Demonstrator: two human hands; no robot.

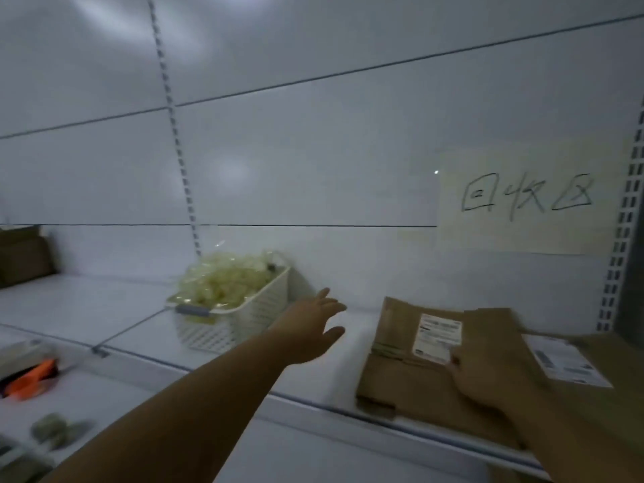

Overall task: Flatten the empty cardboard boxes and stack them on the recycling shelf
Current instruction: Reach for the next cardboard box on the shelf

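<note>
Beneath right fingers point(465, 369), seemingly, flattened cardboard point(400, 376)

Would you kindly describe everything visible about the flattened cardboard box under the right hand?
The flattened cardboard box is brown and creased, with a white shipping label on its top face. It lies flat on the white shelf, to the right of the basket. The right hand rests on it.

basket point(240, 318) left of flattened boxes point(418, 374)
</note>
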